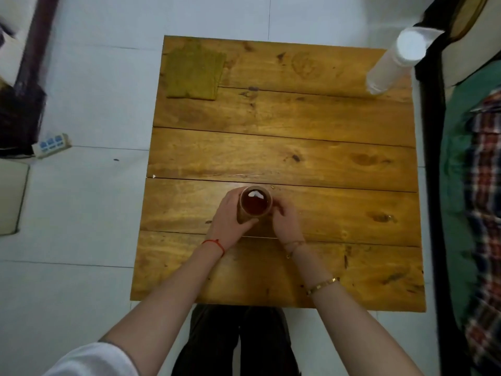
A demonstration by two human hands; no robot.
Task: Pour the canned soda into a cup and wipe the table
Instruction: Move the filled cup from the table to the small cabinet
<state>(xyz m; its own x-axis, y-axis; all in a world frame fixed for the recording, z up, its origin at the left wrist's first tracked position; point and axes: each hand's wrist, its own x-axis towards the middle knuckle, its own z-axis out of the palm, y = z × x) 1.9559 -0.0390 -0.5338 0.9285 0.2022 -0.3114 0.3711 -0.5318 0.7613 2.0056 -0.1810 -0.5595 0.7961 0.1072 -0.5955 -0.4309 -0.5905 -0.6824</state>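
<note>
Your 2 hands, left [230,215] and right [284,217], wrap their grip around a cup [254,204] of dark soda near the bench's [339,158] front edge; an olive cloth [195,73], seemingly folded, lies at its far-left corner.

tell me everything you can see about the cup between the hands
The cup is a clear tumbler, glass or plastic, standing upright on the wooden table near the front middle. It holds dark reddish-brown liquid close to the rim, with a small pale glint on the surface. The left hand curls round its left side and the right hand wraps its right side.
</note>
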